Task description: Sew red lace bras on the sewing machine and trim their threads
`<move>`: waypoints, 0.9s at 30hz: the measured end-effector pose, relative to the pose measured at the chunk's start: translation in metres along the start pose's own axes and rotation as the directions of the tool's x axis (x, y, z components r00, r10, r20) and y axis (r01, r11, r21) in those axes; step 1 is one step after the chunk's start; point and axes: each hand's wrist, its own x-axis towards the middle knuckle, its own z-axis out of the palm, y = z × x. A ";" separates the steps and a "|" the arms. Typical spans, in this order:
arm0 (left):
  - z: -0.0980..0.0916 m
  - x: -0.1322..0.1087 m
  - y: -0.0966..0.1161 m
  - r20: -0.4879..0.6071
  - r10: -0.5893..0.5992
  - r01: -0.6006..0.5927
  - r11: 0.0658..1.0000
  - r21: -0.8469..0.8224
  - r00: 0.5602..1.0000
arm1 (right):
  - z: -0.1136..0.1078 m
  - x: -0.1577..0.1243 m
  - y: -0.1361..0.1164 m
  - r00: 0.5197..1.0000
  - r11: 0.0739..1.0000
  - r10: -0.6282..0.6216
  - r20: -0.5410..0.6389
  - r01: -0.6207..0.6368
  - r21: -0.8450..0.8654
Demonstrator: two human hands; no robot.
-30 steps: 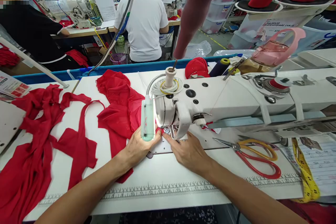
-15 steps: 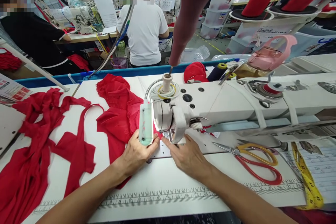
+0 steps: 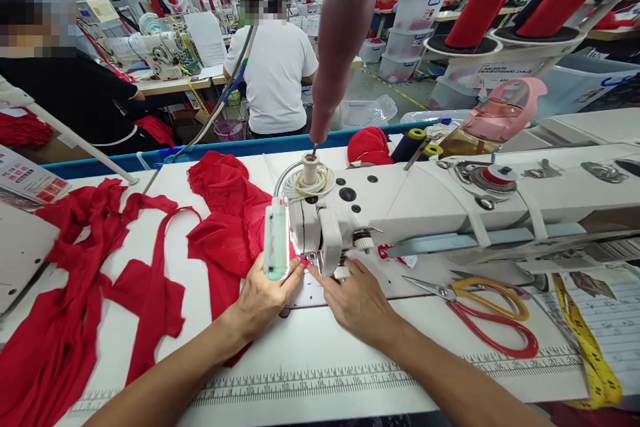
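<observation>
My left hand point(image 3: 265, 293) presses red fabric point(image 3: 235, 213) between thumb and fingers, at the left of the sewing machine's point(image 3: 330, 240) presser foot. A clear green-tinted lamp point(image 3: 277, 240) hides part of its fingers. Only a small red edge of the cloth shows by the foot; the rest, partly lace, lies bunched on the table behind. My right hand point(image 3: 357, 297) rests on the machine bed just right of the foot, fingers stretched and apart. Its index fingertip touches or nearly touches the red edge; some fingers are partly hidden under the machine head.
Scissors point(image 3: 480, 310) lie right of my right hand, near a yellow tape measure point(image 3: 593, 353). Red strips point(image 3: 75, 293) cover the table's left. A printed ruler point(image 3: 300, 383) runs along the front edge. Thread cones point(image 3: 480, 0) and a pink-lidded bottle point(image 3: 493, 117) stand behind; two people sit farther off.
The camera view has shifted slightly, so the background sits lower in the picture. Both hands stay beside the presser foot, with the red fabric almost unmoved.
</observation>
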 end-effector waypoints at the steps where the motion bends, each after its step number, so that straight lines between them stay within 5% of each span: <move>1: 0.000 0.000 0.000 0.003 -0.004 0.004 1.000 0.000 1.000 | -0.001 0.000 0.000 1.000 1.000 0.007 -0.010 -0.007 0.008; 6: 0.002 -0.001 0.000 0.019 -0.047 0.047 0.999 -0.006 0.999 | -0.002 0.002 -0.001 0.992 0.998 0.029 -0.125 -0.023 0.051; 15: 0.014 -0.008 -0.014 0.109 -0.211 0.233 0.932 -0.276 0.971 | -0.009 0.006 0.004 0.944 0.972 0.106 -0.313 -0.031 0.234; 27: 0.010 -0.003 -0.014 0.048 -0.124 0.132 0.961 -0.241 0.991 | -0.013 0.009 0.012 0.923 0.953 0.135 -0.359 -0.022 0.303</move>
